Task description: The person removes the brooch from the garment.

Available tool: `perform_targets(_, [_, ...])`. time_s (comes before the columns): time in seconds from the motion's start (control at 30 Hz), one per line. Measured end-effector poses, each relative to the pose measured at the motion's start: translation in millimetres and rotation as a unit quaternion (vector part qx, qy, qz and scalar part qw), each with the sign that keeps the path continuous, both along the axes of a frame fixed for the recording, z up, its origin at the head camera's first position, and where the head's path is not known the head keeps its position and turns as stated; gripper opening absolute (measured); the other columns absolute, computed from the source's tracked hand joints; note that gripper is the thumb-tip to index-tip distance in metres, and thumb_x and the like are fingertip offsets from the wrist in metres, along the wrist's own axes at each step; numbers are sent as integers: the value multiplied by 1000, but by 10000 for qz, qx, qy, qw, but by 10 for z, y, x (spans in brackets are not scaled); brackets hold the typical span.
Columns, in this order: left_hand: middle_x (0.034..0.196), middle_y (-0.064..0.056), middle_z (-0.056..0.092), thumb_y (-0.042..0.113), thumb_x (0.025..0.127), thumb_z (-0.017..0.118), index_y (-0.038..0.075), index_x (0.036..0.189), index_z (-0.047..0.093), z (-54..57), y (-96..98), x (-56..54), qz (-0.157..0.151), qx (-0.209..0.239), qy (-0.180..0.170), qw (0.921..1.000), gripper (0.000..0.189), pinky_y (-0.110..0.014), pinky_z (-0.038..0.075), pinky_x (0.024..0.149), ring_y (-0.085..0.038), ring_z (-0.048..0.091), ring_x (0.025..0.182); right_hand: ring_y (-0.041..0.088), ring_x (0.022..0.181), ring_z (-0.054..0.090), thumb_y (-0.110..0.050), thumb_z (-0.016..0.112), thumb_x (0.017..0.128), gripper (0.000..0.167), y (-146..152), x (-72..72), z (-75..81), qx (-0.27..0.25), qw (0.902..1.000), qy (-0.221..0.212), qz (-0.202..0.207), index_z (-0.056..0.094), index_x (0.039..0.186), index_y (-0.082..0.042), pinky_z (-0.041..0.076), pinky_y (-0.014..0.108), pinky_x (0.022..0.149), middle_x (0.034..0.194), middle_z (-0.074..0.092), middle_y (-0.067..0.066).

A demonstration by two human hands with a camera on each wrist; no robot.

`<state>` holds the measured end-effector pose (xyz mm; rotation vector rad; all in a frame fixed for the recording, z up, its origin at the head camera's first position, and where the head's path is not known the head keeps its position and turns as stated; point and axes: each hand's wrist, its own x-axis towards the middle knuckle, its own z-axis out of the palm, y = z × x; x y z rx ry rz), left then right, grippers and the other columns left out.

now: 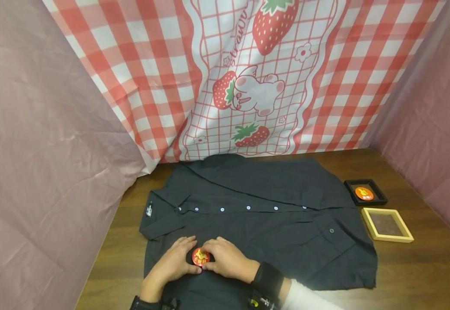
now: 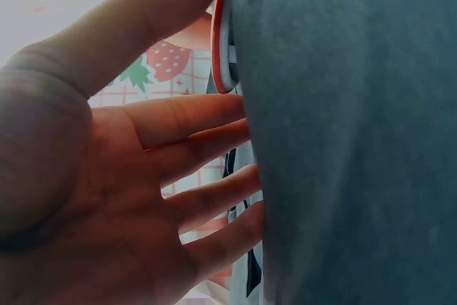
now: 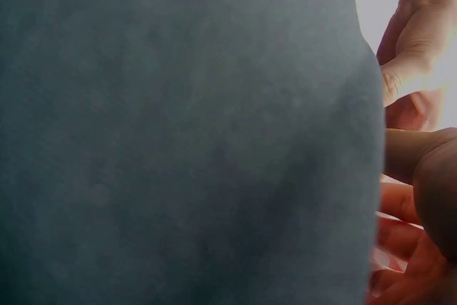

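Observation:
A round red pin badge (image 1: 200, 257) with a yellow design lies on the dark button-up shirt (image 1: 244, 241), below its collar. My right hand (image 1: 226, 258) pinches the badge's right side, index fingertip over its upper edge and thumb at the lower edge. From the left, my left hand (image 1: 174, 260) reaches in, its thumb at the badge's rim. The left wrist view shows the badge (image 2: 223, 41) edge-on, with the left hand's straight, spread fingers (image 2: 207, 205) touching the cloth. Cloth fills most of the right wrist view and hides part of the right hand (image 3: 421, 233).
Right of the shirt, a black square frame (image 1: 382, 199) holds an orange round badge (image 1: 364, 193). A pale wooden frame (image 1: 393, 238) lies just in front of it. A strawberry-patterned checked cloth (image 1: 248, 77) hangs behind, with pink drapes (image 1: 50, 150) at the sides of the wooden table (image 1: 415, 275).

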<state>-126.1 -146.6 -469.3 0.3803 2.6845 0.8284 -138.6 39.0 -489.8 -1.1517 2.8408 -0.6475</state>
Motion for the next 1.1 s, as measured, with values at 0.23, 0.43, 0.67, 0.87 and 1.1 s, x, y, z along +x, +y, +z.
perform_targets(0.23, [144, -23, 49, 16, 68, 87, -10, 130, 55, -3, -25, 34, -60, 60, 62, 9999, 75, -63, 32, 110, -46, 36, 138, 7, 89, 58, -27, 81, 78, 34, -24, 20, 10, -12, 9999, -83, 67, 70, 108, -15, 49, 19, 79, 108, 69, -4])
perform_targets(0.43, [145, -22, 48, 13, 66, 87, -10, 129, 55, -7, -31, 33, -118, -26, 77, 9999, 75, -62, 31, 110, -46, 35, 139, 5, 92, 58, -25, 81, 78, 37, -43, 11, -8, -65, 9997, -211, 112, 69, 112, -16, 49, 19, 82, 112, 69, -6])
perform_targets(0.67, [144, -22, 49, 13, 65, 87, -11, 128, 55, -9, -37, 25, -142, -85, 129, 9998, 74, -62, 32, 110, -46, 36, 138, 6, 91, 59, -25, 82, 77, 36, -42, 2, -24, -210, 9996, -74, 186, 70, 109, -15, 49, 20, 81, 107, 70, -5])
perform_targets(0.87, [144, -22, 49, 13, 66, 86, -10, 129, 55, -8, -32, 23, -127, -76, 103, 9998, 73, -62, 31, 111, -46, 35, 139, 5, 91, 58, -28, 81, 79, 35, -25, -5, -17, -187, 9995, -205, 115, 70, 110, -16, 49, 20, 83, 107, 69, -6])
perform_targets(1.1, [145, -21, 49, 15, 67, 86, -10, 129, 55, -1, -22, 33, -124, -84, 114, 9998, 73, -62, 32, 111, -45, 36, 139, 5, 95, 59, -28, 80, 79, 34, 7, -6, -2, -264, 9986, -449, 44, 70, 110, -16, 50, 22, 86, 108, 69, -5])
